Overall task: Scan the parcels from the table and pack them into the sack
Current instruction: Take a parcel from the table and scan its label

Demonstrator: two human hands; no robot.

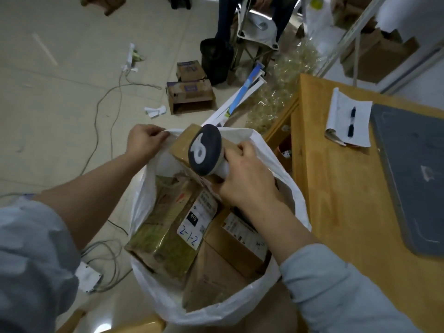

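The left hand point(144, 140) is pinching the rim of the white sack point(149, 280), fingers curled tight. The right hand point(242, 174) is clasping the scanner point(204, 150); just beyond its fingers a brown parcel point(185, 140) is tilting into the sack's mouth, other parcels point(168, 234) lying below

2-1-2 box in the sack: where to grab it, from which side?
Likely from above, at the near end of the 2-1-2 box, pinching across its width. It lies tilted, top face bare; the right hand with the scanner crowds its far end, and a brown box butts its right side.
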